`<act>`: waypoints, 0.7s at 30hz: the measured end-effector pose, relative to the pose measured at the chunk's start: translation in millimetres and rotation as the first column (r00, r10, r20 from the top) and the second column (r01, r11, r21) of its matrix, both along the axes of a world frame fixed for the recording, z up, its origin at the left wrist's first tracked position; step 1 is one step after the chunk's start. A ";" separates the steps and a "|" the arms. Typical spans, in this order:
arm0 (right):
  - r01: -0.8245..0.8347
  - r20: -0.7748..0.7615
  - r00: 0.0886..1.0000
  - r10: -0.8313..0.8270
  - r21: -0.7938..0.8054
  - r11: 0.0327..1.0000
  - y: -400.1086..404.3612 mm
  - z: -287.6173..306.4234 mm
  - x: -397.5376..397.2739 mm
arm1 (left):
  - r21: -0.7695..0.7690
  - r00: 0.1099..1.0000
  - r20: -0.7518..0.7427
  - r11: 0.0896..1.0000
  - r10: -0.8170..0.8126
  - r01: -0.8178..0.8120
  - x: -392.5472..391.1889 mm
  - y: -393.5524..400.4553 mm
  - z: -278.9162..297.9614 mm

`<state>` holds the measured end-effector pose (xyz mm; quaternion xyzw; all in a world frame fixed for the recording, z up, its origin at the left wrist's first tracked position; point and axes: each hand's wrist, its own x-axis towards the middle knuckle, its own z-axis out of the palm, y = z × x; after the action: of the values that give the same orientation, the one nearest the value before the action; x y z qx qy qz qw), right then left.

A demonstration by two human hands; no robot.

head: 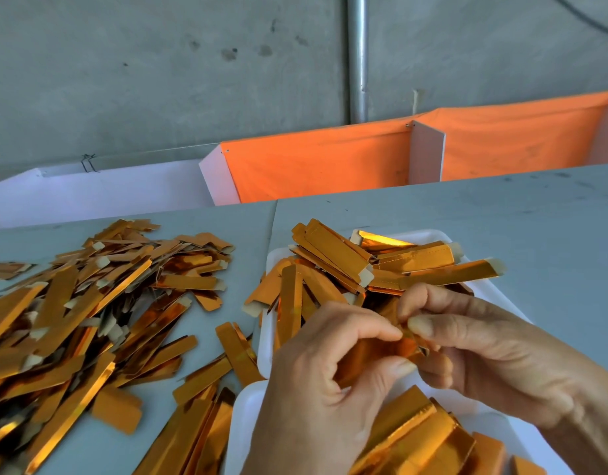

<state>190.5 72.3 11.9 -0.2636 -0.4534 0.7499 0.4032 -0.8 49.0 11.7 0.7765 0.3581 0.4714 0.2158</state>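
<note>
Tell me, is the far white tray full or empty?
Full: gold card pieces are heaped across the white tray, some poking over its rim.

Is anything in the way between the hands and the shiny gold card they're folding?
No, nothing visible is in the way. The left hand and the right hand both pinch the gold card directly, fingertips right on it.

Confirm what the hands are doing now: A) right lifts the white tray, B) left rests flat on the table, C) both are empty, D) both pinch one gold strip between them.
D: the left hand and right hand both pinch the same gold strip with their fingertips.
</note>
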 end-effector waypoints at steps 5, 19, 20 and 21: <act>0.072 -0.051 0.996 -0.071 0.020 0.997 -0.9 -3.6 -9.5 | -0.030 0.998 0.045 0.999 0.037 -0.036 0.1 0.7 -1.2; 0.062 -0.021 0.998 -0.061 0.056 0.996 -0.7 -4.4 -10.8 | 0.072 0.999 -0.002 0.997 0.036 -0.036 0.8 0.2 2.4; 0.067 -0.030 0.997 -0.065 0.051 0.996 -0.9 -4.0 -10.9 | 0.062 0.999 0.009 0.997 0.040 -0.040 1.0 0.3 2.3; 0.065 -0.041 0.997 -0.064 0.037 0.997 -1.2 -3.6 -10.3 | 0.036 0.999 0.027 0.999 0.032 -0.033 1.3 0.3 2.5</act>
<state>180.1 71.1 8.3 -0.2551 -0.4509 0.7327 0.4413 0.5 49.3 14.2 0.7680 0.3593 0.4915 0.1986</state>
